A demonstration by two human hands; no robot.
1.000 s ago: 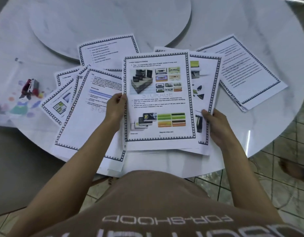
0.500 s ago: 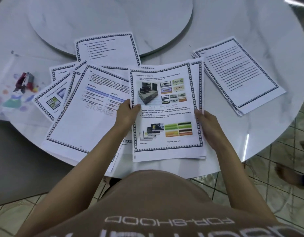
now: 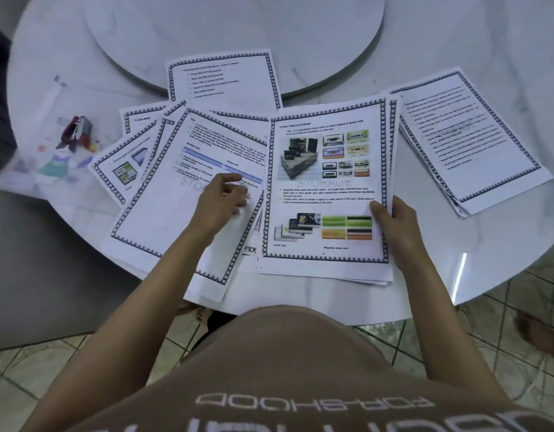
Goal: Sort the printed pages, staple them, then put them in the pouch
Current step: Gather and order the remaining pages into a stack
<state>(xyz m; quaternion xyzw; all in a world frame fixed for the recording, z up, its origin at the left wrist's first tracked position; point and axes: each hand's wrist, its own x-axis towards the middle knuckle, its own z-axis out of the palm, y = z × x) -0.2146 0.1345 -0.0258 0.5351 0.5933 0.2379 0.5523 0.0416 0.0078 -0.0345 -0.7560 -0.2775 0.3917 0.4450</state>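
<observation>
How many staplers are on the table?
1: a red and grey stapler lies at the left of the table, on the printed clear pouch. Others could be hidden beneath the spread pages.

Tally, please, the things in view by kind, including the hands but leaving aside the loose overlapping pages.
Stapler: 1
Pouch: 1
Turntable: 1
Hands: 2, the left hand and the right hand, which grips the stack of printed pages
Total: 5

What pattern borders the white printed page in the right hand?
Dark band of small pale squares around the white printed page; head view.
</observation>
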